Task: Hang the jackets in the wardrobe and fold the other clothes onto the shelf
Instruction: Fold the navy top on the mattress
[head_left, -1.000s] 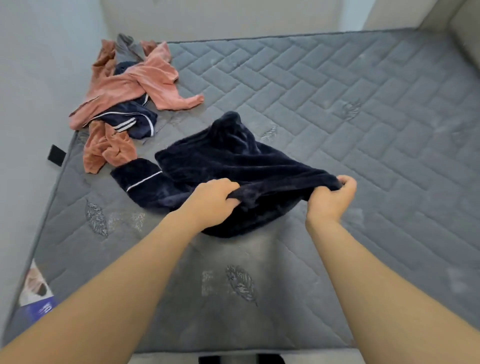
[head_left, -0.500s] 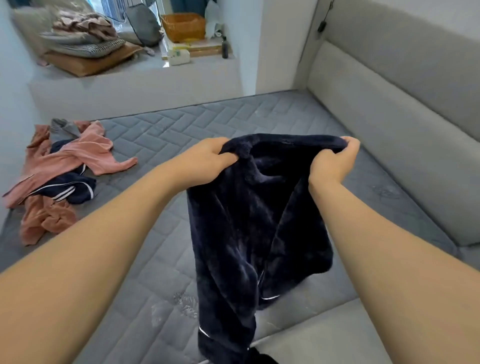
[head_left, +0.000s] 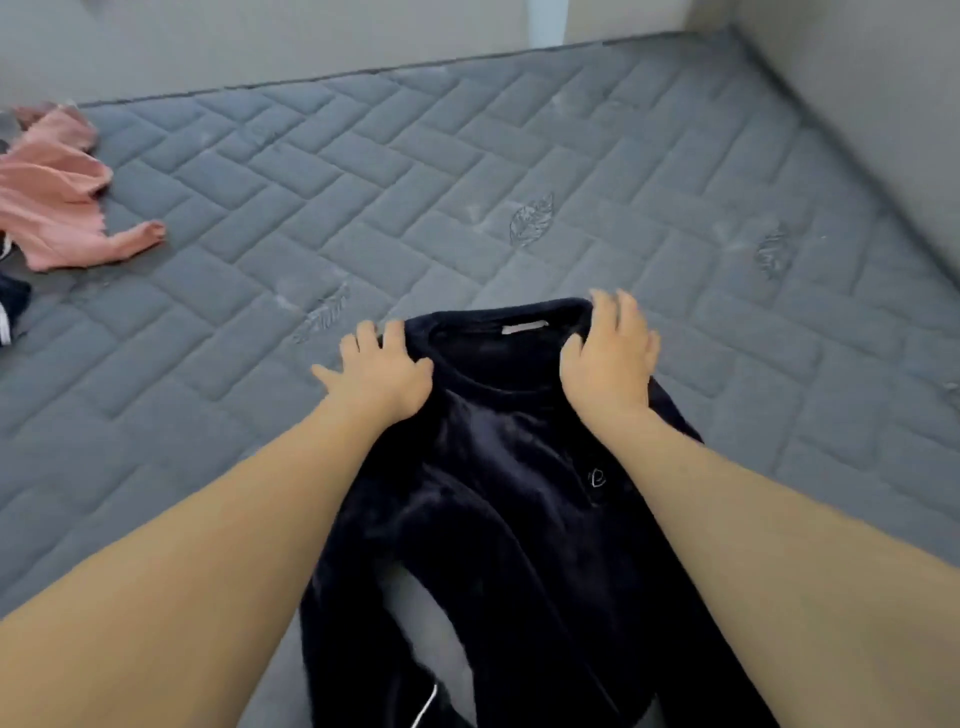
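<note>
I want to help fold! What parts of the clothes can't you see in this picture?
All in the head view:
- Dark blue top: its hem is cut off by the bottom edge; both forearms cover its sides.
- Its shoulders: hidden under the left hand and right hand.
- Pink garment: cut off by the left edge.
- Neck label: too blurred to read.

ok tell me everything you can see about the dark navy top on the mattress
The navy top looks like plush, velvety fleece with a round neckline, a pale label inside the collar and a small light embroidered mark on the chest. It lies front up on the grey quilted mattress, collar away from the person, a sleeve with a thin white stripe trailing near the bottom edge. The left hand and right hand rest spread on its shoulders.
</note>
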